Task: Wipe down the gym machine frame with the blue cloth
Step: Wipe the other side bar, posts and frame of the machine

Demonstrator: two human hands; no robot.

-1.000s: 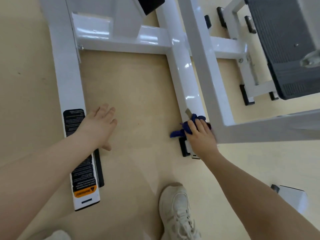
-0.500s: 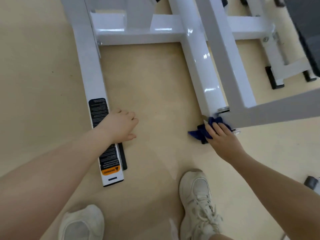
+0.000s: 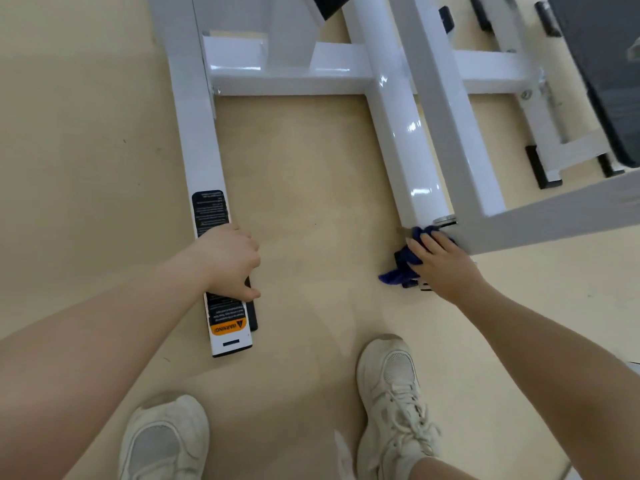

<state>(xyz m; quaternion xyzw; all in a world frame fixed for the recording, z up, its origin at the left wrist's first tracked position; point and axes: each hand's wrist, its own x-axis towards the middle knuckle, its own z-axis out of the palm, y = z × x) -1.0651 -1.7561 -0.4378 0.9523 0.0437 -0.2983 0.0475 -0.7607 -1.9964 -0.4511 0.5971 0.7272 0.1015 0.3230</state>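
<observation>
The white gym machine frame [image 3: 408,140] lay across the beige floor [image 3: 304,188], its left rail [image 3: 197,140] and centre beam [image 3: 412,157] joined by a crossbar. A slanted white bar [image 3: 450,109] crossed above the beam's near end, crowding the spot being wiped. Two pale sneakers [image 3: 391,403] stood below. The left hand [image 3: 228,261] gripped the left rail over its black warning label [image 3: 211,213], fingers curled over the edge. The right hand [image 3: 440,265] pressed the bunched blue cloth [image 3: 405,268] against the beam's end, fingers together, slightly bent.
</observation>
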